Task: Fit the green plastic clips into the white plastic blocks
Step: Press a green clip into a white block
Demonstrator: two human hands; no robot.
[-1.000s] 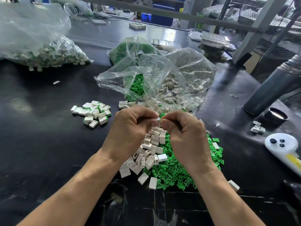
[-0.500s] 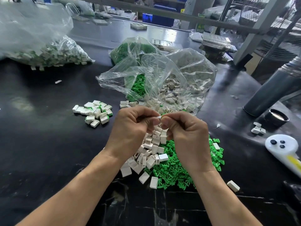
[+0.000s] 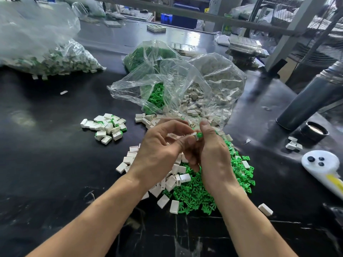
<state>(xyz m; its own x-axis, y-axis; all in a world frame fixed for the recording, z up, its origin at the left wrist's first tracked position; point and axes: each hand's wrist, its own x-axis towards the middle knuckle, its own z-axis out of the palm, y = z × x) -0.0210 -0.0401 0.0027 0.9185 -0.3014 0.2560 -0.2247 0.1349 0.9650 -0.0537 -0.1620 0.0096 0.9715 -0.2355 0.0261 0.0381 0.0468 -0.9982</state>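
Observation:
My left hand (image 3: 157, 149) pinches a small white block (image 3: 193, 135) at its fingertips. My right hand (image 3: 213, 151) presses a green clip (image 3: 199, 135) against the block's end, thumb raised. Both hands hover over a loose heap of white blocks (image 3: 174, 179) and green clips (image 3: 196, 196) on the black table. A small pile of blocks with green clips in them (image 3: 105, 127) lies to the left. Behind the hands, open clear bags hold more green clips (image 3: 156, 98) and white blocks (image 3: 196, 101).
A large clear bag of blocks with clips (image 3: 50, 60) sits at the far left. A dark grey cylinder (image 3: 308, 102) and a black cap (image 3: 314, 131) are at the right, with a white device with buttons (image 3: 321, 164) near the right edge. A stray block (image 3: 265, 209) lies by my right forearm.
My fists have loosened and turned. The white block and green clip now show between my fingertips, with my right thumb lifted; before, they were hidden inside my closed hands.

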